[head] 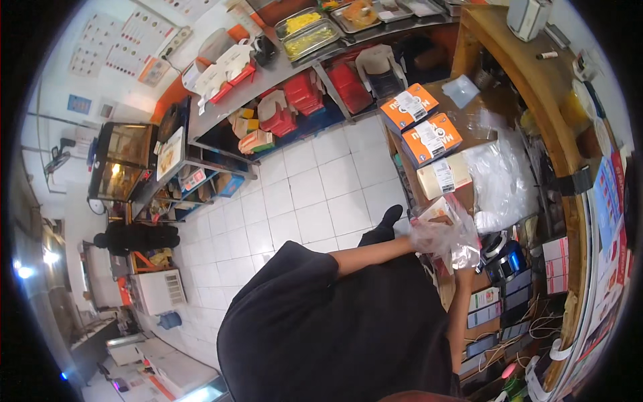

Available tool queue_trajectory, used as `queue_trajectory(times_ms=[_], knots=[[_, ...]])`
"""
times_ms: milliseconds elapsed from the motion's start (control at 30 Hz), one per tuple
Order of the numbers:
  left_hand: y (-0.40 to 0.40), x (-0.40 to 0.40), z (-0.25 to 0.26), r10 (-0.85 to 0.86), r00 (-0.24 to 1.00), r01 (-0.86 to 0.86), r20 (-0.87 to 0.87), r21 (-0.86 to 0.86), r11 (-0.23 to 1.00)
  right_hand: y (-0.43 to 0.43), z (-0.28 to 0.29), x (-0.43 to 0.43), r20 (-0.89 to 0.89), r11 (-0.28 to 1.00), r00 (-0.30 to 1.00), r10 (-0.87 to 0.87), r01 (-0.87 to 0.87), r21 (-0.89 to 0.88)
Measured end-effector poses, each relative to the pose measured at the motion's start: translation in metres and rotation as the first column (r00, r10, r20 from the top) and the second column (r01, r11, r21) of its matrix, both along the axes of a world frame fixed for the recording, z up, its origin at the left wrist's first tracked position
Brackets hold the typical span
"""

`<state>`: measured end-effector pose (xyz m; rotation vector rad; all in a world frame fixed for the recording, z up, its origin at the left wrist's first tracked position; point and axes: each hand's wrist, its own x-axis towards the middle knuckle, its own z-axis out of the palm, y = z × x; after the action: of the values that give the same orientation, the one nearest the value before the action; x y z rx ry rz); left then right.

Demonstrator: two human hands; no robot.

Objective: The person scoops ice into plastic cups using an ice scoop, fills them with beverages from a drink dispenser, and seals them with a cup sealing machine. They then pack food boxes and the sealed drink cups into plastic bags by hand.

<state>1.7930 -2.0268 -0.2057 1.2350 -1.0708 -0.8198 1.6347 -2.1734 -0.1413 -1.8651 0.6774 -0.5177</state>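
A clear plastic bag (464,241) with pinkish-red edges is spread over both hands at the side counter. My left hand (440,222) is at the bag, its fingers seen through the film against a white printed carton (433,210). Wrinkled plastic covers most of my right hand (464,269), at the bag's lower end, so its fingers are hidden. Just beyond lies a cream box (442,176) with a printed label, and past it stand two orange boxes, one nearer (433,139) and one farther (409,106). A pile of clear plastic bags (502,186) lies to their right.
Several phones (482,346) and loose cables lie on the lower right shelf, near a blue-and-black device (510,261). A wooden counter (565,135) curves along the right. Ahead, a steel counter (281,65) bears food trays. A person in black (140,238) stands far left on the tiled floor.
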Motion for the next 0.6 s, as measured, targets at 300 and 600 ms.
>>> queue_trajectory(times_ms=[300,600], knots=[[-0.017,-0.005,-0.069,0.167,0.857,-0.051,0.487,-0.242,0.969,-0.009,-0.023,-0.012,-0.016,0.992,0.994,0.108,-0.106,0.066],[-0.005,0.025,0.052,0.024,0.87,-0.11,0.493,0.147,0.983,0.016,0.024,0.01,-0.097,0.877,0.987,-0.127,0.157,0.454]])
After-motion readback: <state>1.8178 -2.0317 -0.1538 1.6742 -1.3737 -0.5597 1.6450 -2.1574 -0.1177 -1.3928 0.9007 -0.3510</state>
